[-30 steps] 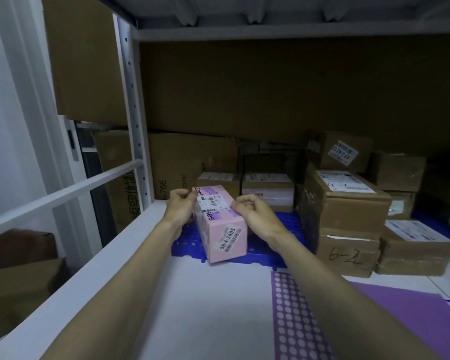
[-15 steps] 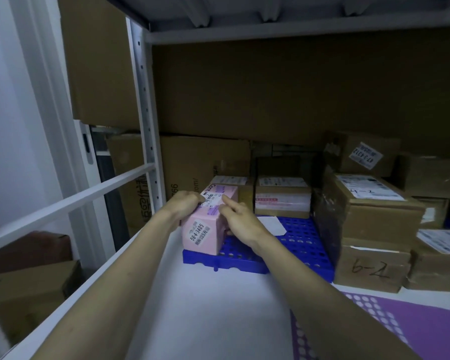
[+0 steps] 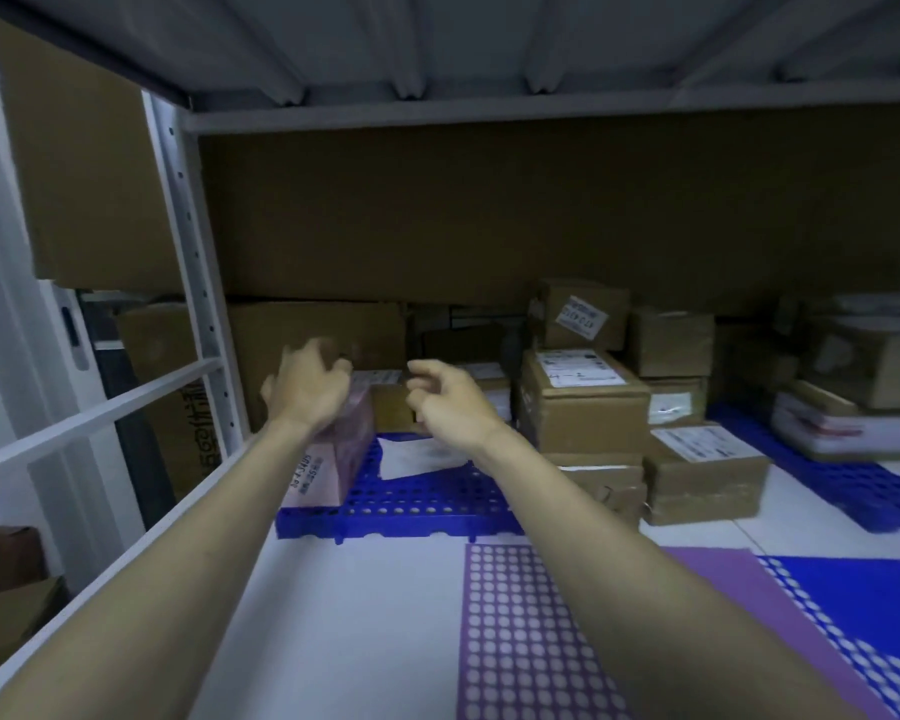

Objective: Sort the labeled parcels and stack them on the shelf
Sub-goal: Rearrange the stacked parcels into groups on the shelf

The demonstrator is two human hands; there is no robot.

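Observation:
A pink labeled parcel (image 3: 333,462) lies on the left end of a blue perforated tray (image 3: 417,504) on the white shelf (image 3: 365,615). My left hand (image 3: 305,384) hovers just above the parcel's far end, fingers loosely spread and holding nothing. Off to the parcel's right, my right hand (image 3: 445,402) hangs in the air with loosely curled fingers, empty too. Both hands look blurred. Brown labeled cartons (image 3: 583,402) are stacked to the right of the tray.
A white paper slip (image 3: 417,457) lies on the blue tray. Large cardboard boxes (image 3: 318,345) line the shelf's back. A purple perforated mat (image 3: 520,631) and another blue one (image 3: 863,605) lie at front right. A grey upright post (image 3: 193,262) stands left; the upper shelf is close overhead.
Both hands have let go of the pink parcel, which now rests on the blue tray's left end. The hands have lifted off it and the view has tilted upward.

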